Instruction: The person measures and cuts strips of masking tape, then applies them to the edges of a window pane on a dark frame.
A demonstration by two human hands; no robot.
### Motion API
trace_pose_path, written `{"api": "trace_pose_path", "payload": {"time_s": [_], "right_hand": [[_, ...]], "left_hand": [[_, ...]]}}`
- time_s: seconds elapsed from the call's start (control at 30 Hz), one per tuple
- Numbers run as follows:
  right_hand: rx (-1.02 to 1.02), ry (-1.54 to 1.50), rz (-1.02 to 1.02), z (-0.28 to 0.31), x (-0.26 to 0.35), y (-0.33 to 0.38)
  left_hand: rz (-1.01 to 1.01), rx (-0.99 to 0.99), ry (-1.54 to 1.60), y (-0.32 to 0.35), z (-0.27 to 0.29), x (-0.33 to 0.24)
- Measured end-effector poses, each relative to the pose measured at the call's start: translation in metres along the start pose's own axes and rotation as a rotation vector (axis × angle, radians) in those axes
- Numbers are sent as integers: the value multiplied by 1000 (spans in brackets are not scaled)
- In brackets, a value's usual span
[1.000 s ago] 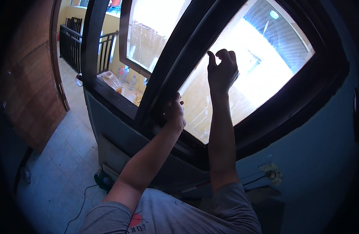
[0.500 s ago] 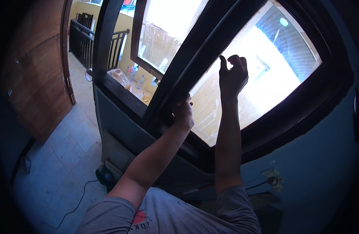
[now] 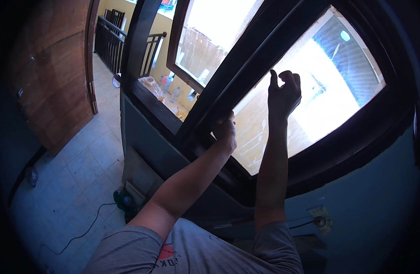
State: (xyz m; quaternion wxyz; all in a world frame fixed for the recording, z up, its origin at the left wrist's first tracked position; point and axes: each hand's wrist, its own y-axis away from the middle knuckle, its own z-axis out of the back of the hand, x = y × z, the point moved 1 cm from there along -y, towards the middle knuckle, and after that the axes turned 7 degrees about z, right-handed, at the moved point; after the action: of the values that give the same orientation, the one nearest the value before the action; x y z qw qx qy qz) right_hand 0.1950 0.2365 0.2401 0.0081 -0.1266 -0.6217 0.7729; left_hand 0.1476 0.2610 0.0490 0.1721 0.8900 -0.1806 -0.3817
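My left hand (image 3: 224,132) is closed against the dark wooden window frame (image 3: 210,106), at the upright between two panes. Its fingers curl into shadow, and what they hold, if anything, is hidden. Higher and to the right, my right hand (image 3: 284,96) shows as a dark outline before the bright window pane (image 3: 306,109). The thumb points up, apart from the bent fingers, and nothing shows in the gap between them. Whether this hand touches the glass I cannot tell.
To the left, a brown wooden door (image 3: 54,68) stands by a tiled floor (image 3: 89,157). A green corded tool (image 3: 123,199) lies below the window. A wall socket (image 3: 322,220) with a plug is at lower right. Beyond the frame are plastic bottles (image 3: 175,94) and a dark railing (image 3: 110,43).
The whole view has shifted slightly, so the window, door and hands all sit a little further right. Against the frame, both hands keep nearly the same place and pose.
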Motion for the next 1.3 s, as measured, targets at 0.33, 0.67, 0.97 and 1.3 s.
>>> {"api": "trace_pose_path", "payload": {"time_s": [0.33, 0.67, 0.97, 1.3], "right_hand": [[21, -14, 88, -4, -10, 11], [194, 16, 502, 0, -51, 72], [732, -203, 689, -1, 27, 111], [716, 60, 778, 6, 5, 124]], "left_hand": [[-19, -115, -181, -30, -12, 41], [-144, 93, -246, -1, -1, 32], [-155, 77, -305, -69, 26, 54], [107, 397, 570, -46, 18, 52]]}}
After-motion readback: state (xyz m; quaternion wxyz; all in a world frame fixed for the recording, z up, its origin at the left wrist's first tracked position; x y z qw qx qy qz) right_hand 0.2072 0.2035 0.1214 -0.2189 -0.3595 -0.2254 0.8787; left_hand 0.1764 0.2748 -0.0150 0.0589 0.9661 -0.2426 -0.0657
